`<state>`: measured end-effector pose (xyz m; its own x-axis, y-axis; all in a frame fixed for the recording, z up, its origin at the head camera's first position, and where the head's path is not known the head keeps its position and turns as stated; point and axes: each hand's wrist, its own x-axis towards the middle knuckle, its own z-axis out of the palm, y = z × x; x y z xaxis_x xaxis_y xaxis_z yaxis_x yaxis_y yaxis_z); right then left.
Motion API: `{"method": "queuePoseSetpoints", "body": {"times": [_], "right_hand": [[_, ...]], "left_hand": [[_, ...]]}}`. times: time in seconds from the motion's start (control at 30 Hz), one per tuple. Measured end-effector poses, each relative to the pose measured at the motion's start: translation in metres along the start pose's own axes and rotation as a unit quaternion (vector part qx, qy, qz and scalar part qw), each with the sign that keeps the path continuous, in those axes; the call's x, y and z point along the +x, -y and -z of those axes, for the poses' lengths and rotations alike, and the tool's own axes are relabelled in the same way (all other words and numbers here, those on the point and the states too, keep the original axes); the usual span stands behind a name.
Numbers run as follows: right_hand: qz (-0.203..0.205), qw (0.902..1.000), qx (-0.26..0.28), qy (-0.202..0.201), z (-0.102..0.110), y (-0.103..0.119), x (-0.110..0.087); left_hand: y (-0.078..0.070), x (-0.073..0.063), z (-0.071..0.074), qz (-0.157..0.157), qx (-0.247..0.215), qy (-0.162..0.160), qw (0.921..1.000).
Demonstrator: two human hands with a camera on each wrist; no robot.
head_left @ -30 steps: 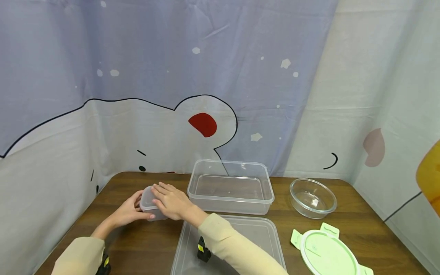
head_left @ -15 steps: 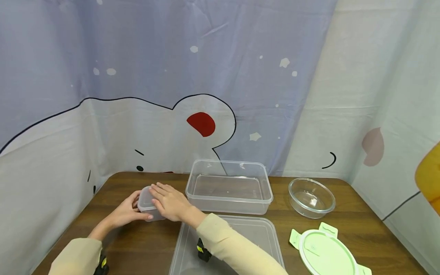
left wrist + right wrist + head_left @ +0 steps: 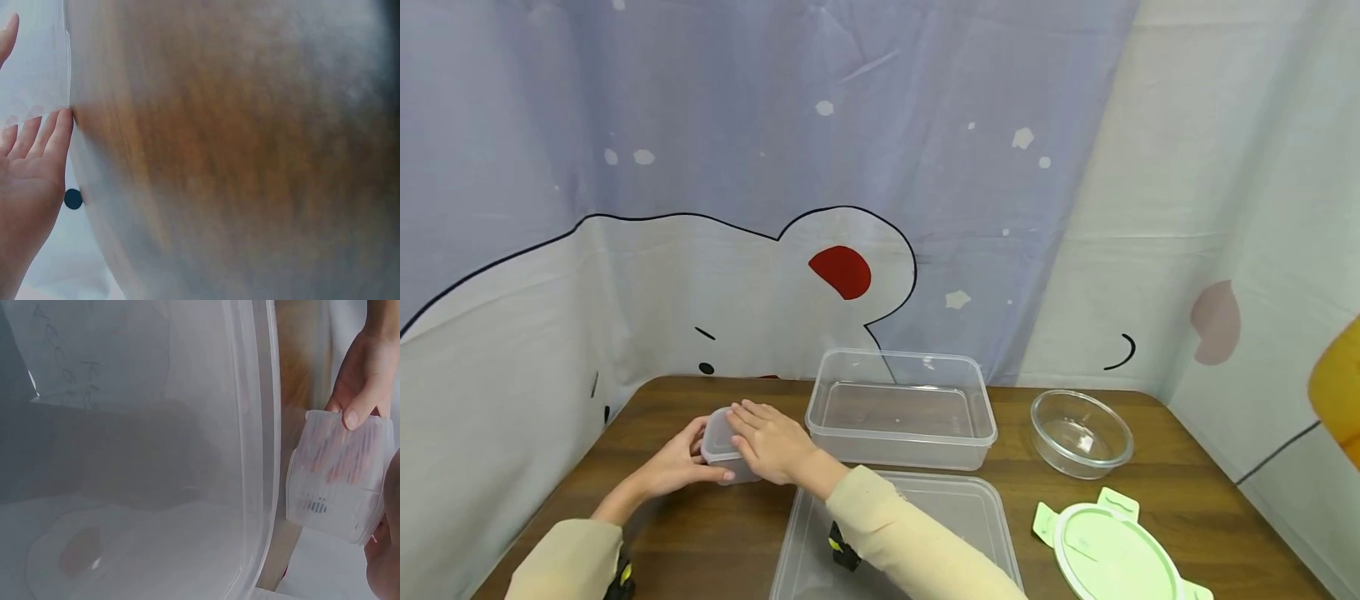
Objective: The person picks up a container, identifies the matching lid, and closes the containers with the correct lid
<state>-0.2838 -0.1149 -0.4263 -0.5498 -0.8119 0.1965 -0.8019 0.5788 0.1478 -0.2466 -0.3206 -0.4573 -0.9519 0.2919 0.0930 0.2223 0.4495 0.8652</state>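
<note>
A small translucent plastic food container (image 3: 721, 450) with its lid on stands at the left of the table. My left hand (image 3: 672, 460) grips it from the left, thumb along the near side and fingers round the far side. Across the lid's right part lies my right hand (image 3: 775, 442), its fingers straight and together. In the left wrist view, the fingertips of the left hand (image 3: 34, 169) meet the container wall (image 3: 37, 81). The right wrist view has the left thumb on the side of the small container (image 3: 337, 469), while the right hand (image 3: 384, 550) shows only at the edge.
Just right of the hands stands a large clear rectangular container (image 3: 898, 442) without a lid. Its flat lid (image 3: 955, 508) lies in front, beneath the right forearm. Farther right are a round glass bowl (image 3: 1082, 442) and a green clip lid (image 3: 1112, 550). A curtain (image 3: 925, 167) hangs behind the table.
The whole head view has shifted very slightly. Both hands keep the same hold on the small container, and nothing else has visibly moved.
</note>
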Motion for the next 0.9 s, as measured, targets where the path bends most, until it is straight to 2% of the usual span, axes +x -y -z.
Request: {"method": "queuePoseSetpoints", "body": {"times": [0.3,0.67,0.9], "right_hand": [[-0.015,0.9991,0.038,0.016,-0.002,0.000,-0.001],[-0.016,0.9990,0.030,0.028,0.001,0.001,-0.003],[-0.016,0.9986,0.010,0.049,0.008,0.003,0.001]], "left_hand": [[-0.001,0.001,-0.001,0.014,0.008,0.000,0.9999],[0.000,0.000,-0.002,0.021,-0.004,0.010,0.9997],[0.000,0.001,0.000,0.010,-0.011,0.023,0.9996]]}}
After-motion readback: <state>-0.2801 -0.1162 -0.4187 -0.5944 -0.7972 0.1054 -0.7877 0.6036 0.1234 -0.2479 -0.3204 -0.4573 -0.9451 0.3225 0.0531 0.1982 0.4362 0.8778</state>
